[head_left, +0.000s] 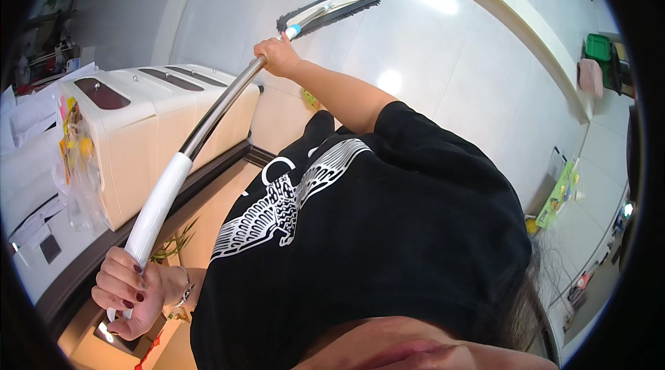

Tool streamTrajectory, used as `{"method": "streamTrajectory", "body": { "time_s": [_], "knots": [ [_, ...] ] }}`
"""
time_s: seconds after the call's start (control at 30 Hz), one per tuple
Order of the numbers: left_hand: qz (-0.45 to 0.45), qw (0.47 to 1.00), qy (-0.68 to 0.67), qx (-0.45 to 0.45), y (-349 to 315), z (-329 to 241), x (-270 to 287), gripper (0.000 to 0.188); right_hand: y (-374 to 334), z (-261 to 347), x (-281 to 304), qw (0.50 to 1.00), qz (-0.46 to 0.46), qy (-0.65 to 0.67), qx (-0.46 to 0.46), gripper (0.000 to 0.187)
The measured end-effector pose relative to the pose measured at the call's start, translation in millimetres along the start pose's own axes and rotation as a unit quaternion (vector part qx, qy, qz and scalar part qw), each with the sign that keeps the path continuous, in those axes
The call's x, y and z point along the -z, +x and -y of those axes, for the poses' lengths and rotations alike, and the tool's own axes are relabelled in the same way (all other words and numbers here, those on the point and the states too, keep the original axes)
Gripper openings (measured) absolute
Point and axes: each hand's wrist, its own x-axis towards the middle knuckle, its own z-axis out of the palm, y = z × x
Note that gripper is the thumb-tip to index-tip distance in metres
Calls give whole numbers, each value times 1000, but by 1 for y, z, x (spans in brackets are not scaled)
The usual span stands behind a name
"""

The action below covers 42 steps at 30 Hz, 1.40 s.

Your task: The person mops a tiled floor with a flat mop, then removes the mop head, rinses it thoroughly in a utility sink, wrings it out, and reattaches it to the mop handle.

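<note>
I hold a flat mop by its long pole, which slants up from the lower left. My left hand (131, 292) is wrapped around the end of the white grip (158, 207); a bracelet circles that wrist. Farther up, my right hand (277, 56) closes around the pole close to its blue collar, at the end of the shiny metal shaft (225, 103). The mop head (329, 8) has a dark grey fringed pad around a pale plate. It lies over a glossy pale surface; whether it touches cannot be made out.
Left of me, a cream box unit with dark windows (173, 117) stands on a dark-edged counter (59, 301), beside papers (41, 110) and a clear plastic bag (86, 190). A raised beige strip (512, 17) curves across the right. Beyond it are a green container (598, 47) and a pink box (591, 78).
</note>
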Motion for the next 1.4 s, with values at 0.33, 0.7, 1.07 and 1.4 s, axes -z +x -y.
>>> {"method": "streamTrajectory", "body": {
  "time_s": [0.33,0.7,1.07,1.4],
  "knots": [
    [-16,996,22,-88,157,103,79,33,92,80,203,919,-145,348,112,34],
    [-60,991,15,122,264,352,54,19,90,174,362,721,-152,576,354,8],
    [-67,977,-51,193,336,453,47,26,214,78,389,682,-180,602,375,20],
    [-52,948,109,296,307,505,62,12,265,42,385,685,-184,609,355,16]
  ]
}}
